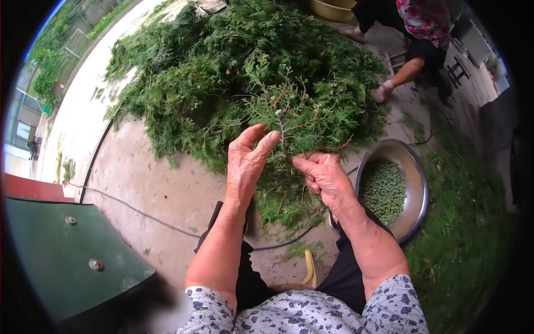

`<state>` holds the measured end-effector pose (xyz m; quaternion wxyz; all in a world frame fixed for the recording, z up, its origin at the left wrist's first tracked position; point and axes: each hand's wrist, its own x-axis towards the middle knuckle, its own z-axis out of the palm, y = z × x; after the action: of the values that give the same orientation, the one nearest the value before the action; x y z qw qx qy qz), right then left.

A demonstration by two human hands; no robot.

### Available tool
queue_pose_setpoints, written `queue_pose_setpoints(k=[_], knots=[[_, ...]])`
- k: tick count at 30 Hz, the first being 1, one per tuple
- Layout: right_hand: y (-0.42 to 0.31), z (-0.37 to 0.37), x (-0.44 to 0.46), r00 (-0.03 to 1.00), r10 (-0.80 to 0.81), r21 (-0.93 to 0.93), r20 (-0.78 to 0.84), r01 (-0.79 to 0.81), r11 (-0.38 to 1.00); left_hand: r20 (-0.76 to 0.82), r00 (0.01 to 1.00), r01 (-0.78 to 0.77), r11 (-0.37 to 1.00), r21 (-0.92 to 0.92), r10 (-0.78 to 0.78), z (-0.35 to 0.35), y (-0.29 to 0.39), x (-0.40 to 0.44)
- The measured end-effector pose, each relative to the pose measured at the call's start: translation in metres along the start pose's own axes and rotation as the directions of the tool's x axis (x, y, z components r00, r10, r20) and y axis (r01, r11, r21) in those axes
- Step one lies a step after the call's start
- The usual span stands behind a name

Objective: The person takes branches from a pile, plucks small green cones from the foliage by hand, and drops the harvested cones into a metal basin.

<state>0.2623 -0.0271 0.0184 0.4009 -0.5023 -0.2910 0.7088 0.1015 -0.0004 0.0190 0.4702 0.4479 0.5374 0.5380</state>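
Upright in front of me is an arborvitae branch (284,133) with a brown stem, green sprays and a few small green cones. My right hand (327,177) pinches its stem from the right, fingers curled in. On the other side, my left hand (248,161) is raised beside the stem. Its thumb and forefinger are apart near a pale green cone (279,113), and I see nothing held between them. To the right of my right hand stands a metal bowl (418,209) partly filled with many small green cones (384,192).
A large heap of cut arborvitae branches (200,72) lies ahead. Stripped greenery (461,239) covers the ground at right. A dark cable (150,216) crosses the concrete. At left is a green metal sheet (67,250). Another person (423,33) sits at upper right near a yellow basin (334,10).
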Motion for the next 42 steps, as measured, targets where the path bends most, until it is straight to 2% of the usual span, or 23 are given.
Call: queue_pose_setpoints(k=[1, 4, 6, 7, 8, 9, 10, 11, 13, 15, 17, 19, 20, 25, 27, 28, 29, 31, 33, 35, 39, 41, 42], knots=[[0.003, 0.002, 0.0, 1.0, 0.018, -0.039, 0.018, -0.017, 0.999, -0.012, 1.0, 0.002, 1.0, 0.004, -0.002, -0.002, -0.003, 0.001], [0.014, 0.007, 0.0, 0.996, 0.075, -0.059, 0.039, -0.073, 0.996, 0.125, 0.989, 0.102, 0.963, -0.25, -0.073, -0.005, -0.001, 0.002], [0.014, 0.009, 0.0, 0.994, 0.095, -0.057, 0.048, -0.092, 0.994, 0.12, 0.985, 0.154, 0.943, -0.295, -0.124, -0.004, 0.001, -0.002], [0.01, 0.01, -0.001, 0.993, 0.108, -0.262, 0.043, -0.093, 0.961, 0.125, 0.977, 0.207, 0.918, -0.338, -0.174, -0.003, 0.001, -0.003], [0.006, 0.011, -0.002, 0.993, 0.116, -0.455, 0.035, -0.088, 0.886, 0.056, 0.984, 0.177, 0.927, -0.331, -0.168, -0.003, -0.001, -0.002], [0.003, 0.011, -0.003, 0.993, 0.116, -0.457, 0.036, -0.087, 0.885, 0.055, 0.984, 0.176, 0.926, -0.333, -0.167, -0.003, 0.0, -0.001], [0.001, 0.01, -0.004, 0.982, -0.132, -0.689, 0.138, 0.191, 0.699, 0.022, 0.991, 0.13, 0.932, -0.337, -0.13, -0.004, 0.002, -0.001], [-0.002, 0.01, -0.005, 0.895, -0.327, -0.821, 0.302, 0.419, 0.389, -0.01, 0.996, 0.084, 0.937, -0.34, -0.093, -0.004, 0.003, 0.0], [-0.011, 0.014, -0.006, 0.918, -0.297, -0.81, 0.262, 0.376, 0.45, 0.016, 0.998, 0.057, 0.953, -0.299, -0.055, -0.007, 0.002, -0.002], [-0.013, 0.021, -0.005, 0.738, -0.669, -0.602, 0.094, 0.577, 0.552, 0.087, 0.993, 0.089, 0.989, -0.121, -0.079, -0.003, 0.009, -0.009], [-0.018, 0.024, -0.003, 0.733, -0.679, -0.642, 0.043, 0.541, 0.543, 0.096, 0.989, 0.123, 0.984, -0.132, -0.111, 0.003, 0.011, -0.013], [-0.016, 0.026, 0.002, 0.662, -0.748, -0.632, 0.039, 0.596, 0.495, 0.142, 0.986, 0.111, 0.982, -0.15, -0.09, 0.006, 0.004, -0.014], [-0.014, 0.026, 0.003, 0.708, -0.705, -0.645, 0.036, 0.555, 0.525, 0.176, 0.98, 0.119, 0.984, -0.13, -0.095, 0.005, 0.002, -0.015], [-0.003, 0.018, 0.013, 0.733, -0.678, -0.58, 0.056, 0.577, 0.575, 0.222, 0.967, 0.163, 0.975, -0.15, -0.128, 0.006, -0.001, -0.02], [-0.004, 0.013, 0.012, 0.873, -0.486, -0.224, 0.034, 0.48, 0.848, 0.245, 0.948, 0.27, 0.919, -0.288, -0.202, 0.006, 0.002, -0.019], [-0.009, 0.012, 0.008, 0.917, -0.393, -0.064, 0.073, 0.398, 0.915, 0.243, 0.942, 0.299, 0.907, -0.296, -0.231, 0.005, 0.009, -0.019], [-0.013, 0.009, 0.005, 0.916, -0.394, -0.063, 0.073, 0.399, 0.915, 0.243, 0.942, 0.298, 0.908, -0.296, -0.231, 0.004, 0.008, -0.018], [-0.022, 0.002, 0.005, 0.955, -0.28, 0.252, 0.096, 0.249, 0.935, 0.247, 0.948, 0.273, 0.912, -0.307, -0.201, 0.0, 0.001, -0.014], [-0.03, -0.001, 0.004, 0.962, -0.271, 0.337, 0.043, 0.241, 0.91, 0.229, 0.957, 0.234, 0.943, -0.238, -0.18, 0.0, 0.0, -0.013], [-0.03, -0.005, 0.008, 0.97, -0.243, 0.441, -0.008, 0.222, 0.87, 0.225, 0.934, 0.33, 0.913, -0.24, -0.278, 0.004, 0.01, -0.016], [-0.027, -0.019, 0.013, 0.965, -0.262, 0.371, 0.018, 0.237, 0.898, 0.256, 0.938, 0.28, 0.945, -0.171, -0.232, 0.003, 0.007, -0.016], [-0.031, -0.021, 0.009, 0.976, -0.212, 0.101, 0.048, 0.206, 0.973, 0.31, 0.92, 0.293, 0.945, -0.144, -0.238, 0.003, 0.006, -0.016], [-0.033, -0.018, 0.008, 0.98, -0.188, 0.057, 0.07, 0.184, 0.981, 0.313, 0.919, 0.295, 0.945, -0.142, -0.24, 0.004, 0.005, -0.016]])
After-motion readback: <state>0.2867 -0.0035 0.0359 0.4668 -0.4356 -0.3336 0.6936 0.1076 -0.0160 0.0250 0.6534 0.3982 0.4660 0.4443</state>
